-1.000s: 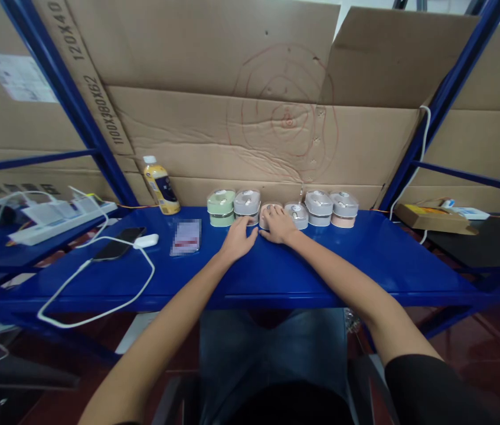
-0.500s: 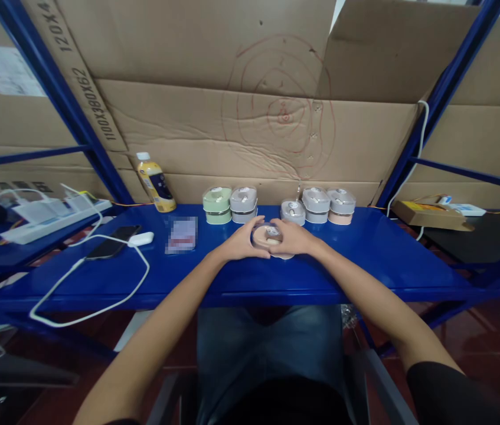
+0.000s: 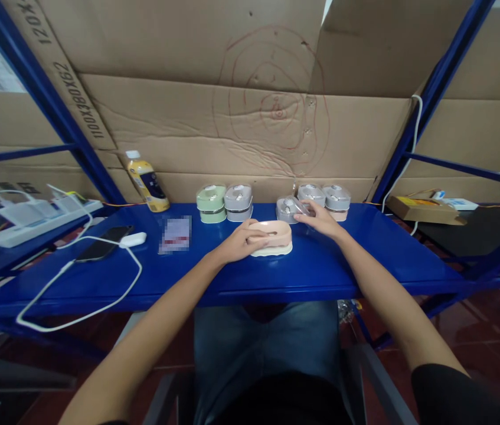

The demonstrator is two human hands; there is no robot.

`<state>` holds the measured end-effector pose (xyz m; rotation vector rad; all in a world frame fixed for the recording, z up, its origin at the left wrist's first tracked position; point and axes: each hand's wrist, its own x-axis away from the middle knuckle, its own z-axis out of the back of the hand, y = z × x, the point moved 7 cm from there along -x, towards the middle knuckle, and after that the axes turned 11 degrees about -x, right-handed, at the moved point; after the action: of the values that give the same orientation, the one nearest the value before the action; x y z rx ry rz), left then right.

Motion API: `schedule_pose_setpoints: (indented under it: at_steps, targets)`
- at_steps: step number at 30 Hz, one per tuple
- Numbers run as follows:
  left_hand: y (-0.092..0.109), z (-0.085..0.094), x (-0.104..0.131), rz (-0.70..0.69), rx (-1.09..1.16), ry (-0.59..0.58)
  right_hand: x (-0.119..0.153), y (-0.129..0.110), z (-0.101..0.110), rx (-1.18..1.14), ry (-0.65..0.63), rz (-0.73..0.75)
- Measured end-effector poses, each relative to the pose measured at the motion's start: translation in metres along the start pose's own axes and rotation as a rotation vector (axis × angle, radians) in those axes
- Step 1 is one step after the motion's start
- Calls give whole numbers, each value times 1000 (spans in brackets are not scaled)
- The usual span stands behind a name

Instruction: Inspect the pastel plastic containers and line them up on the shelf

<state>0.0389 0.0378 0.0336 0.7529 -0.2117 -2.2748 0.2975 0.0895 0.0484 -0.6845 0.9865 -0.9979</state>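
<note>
An oval pink soap box (image 3: 281, 232) with its top uncovered rests near the middle of the blue table, a pale scalloped base showing under it. My left hand (image 3: 243, 241) grips its left end, thumb in front and fingers over the rim. To the upper right, my right hand (image 3: 320, 219) is closed on a clear lid (image 3: 301, 206), which overlaps a small grey soap box (image 3: 286, 211) from this angle. Behind that hand stand a stacked grey pair (image 3: 310, 192) and a grey box over a pink one (image 3: 337, 198).
Green soap boxes (image 3: 211, 203) and grey ones (image 3: 238, 202) stand stacked at the back. Leftward are a blurred-out packet (image 3: 176, 234), a yellow drink bottle (image 3: 147, 182), a phone (image 3: 104, 243) and a white cable (image 3: 137, 277). Cardboard (image 3: 165, 118) walls the back.
The clear lid has come off the pink soap box. My right hand has carried it up and to the right, while my left hand stays on the box. The view has shifted slightly.
</note>
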Motion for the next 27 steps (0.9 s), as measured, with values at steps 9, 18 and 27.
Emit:
schedule_pose_setpoints:
  at_steps: [9,18,27]
  targets:
    - [-37,43,2,236,-46,358,3,-18,4,-84,153,98]
    - [2,-7,2,-17,-34,-96,22,-49,-39,11,-250,327]
    - [-18,-23,0,152,129,-42,24,-46,-85,215,-406,421]
